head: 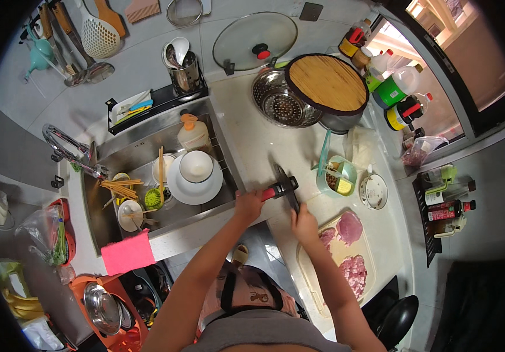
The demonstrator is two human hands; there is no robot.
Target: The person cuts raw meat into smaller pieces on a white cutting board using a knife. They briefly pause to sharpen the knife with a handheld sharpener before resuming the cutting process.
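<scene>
My left hand (249,206) grips the red handle of a handheld knife sharpener (281,189) over the counter beside the sink. My right hand (304,225) is closed on the handle of a kitchen knife (284,174); its dark blade crosses the sharpener's black head and points towards the wall. Below and to the right of my right hand lies a cream cutting board (369,268), partly hidden by my forearm. On it are a piece of raw meat (349,227), a heap of diced meat (354,273) and another bit of meat beside my wrist.
The sink (230,193) holds stacked bowls, chopsticks and a soap bottle (194,134). A pink cloth (128,252) hangs over its front edge. Further right stand a green seasoning box (337,176), a small patterned bowl (373,191), a steel colander (284,103) and a round wooden board (328,82).
</scene>
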